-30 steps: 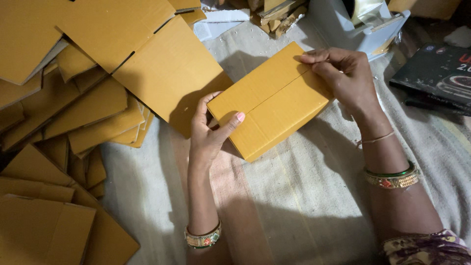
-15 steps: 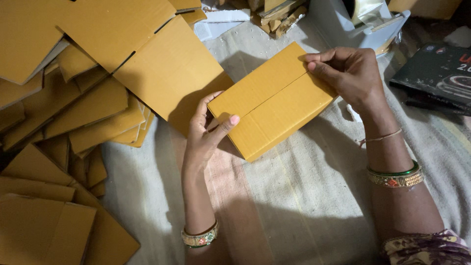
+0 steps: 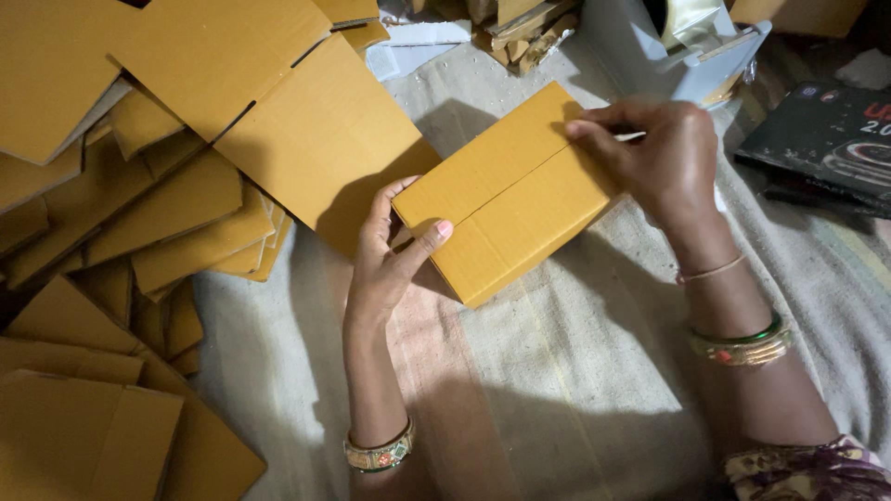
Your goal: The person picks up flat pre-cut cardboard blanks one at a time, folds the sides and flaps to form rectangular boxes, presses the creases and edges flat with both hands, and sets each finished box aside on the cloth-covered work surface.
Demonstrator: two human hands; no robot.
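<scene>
A small yellow-brown cardboard box point(image 3: 510, 199) with its two top flaps folded shut sits tilted above a grey cloth. My left hand point(image 3: 390, 260) grips its near left corner, thumb lying on the top. My right hand point(image 3: 654, 158) rests on the box's far right end, fingertips pinched at the seam between the flaps. A thin pale strip shows at those fingertips; I cannot tell what it is.
Flat unfolded cardboard blanks point(image 3: 139, 186) lie heaped across the left side and far edge. A pale blue-white dispenser-like object point(image 3: 687, 46) stands at the far right. A dark printed package point(image 3: 826, 139) lies at the right edge. Grey striped cloth point(image 3: 575, 390) covers the surface.
My right hand has shifted along the box's far end toward the flap seam. The box and my left hand have stayed almost in place.
</scene>
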